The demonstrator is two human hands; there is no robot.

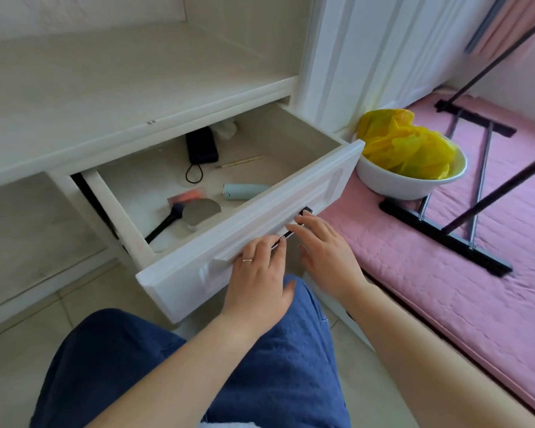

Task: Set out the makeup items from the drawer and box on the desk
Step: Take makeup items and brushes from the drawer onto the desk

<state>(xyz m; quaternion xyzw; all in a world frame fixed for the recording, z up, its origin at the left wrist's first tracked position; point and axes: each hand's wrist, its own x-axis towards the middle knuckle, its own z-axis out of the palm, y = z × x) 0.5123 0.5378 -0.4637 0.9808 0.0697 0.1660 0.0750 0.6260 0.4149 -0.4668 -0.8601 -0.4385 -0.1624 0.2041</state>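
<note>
A: Where are we w/ the drawer?

B: The white wooden pull-out drawer (254, 211) stands pulled out from under the pale wood-grain desk (105, 88). Both hands are at its front panel. The left hand (260, 273) lies flat on the panel, fingers straight, gripping nothing. The right hand (325, 251), just at its 3 o'clock, has relaxed fingers reaching to the black bar handle (303, 216); it looks like touching only, no real grip.

A: And the makeup stuff?

B: All inside the drawer, none on the desk yet. A black-handled makeup brush (167, 220) lies at the drawer's 7 o'clock, a round silver mirror (201, 211) touching its head, a pink-orange flat packet (187, 196) partly under both. The pale blue tube-shaped device (244, 191) sits near the front wall approx at 4 o'clock, the black pouch w/ a cord loop (201, 146) at 12. I see no box.

A: Best way in?

B: I'd say let go of the front, reach over the panel and take the brush by its handle first, since it overlaps the mirror. Lift straight up, don't drag. The thin pale stick (240, 162) near the back will be fiddly; pinch it.
</note>
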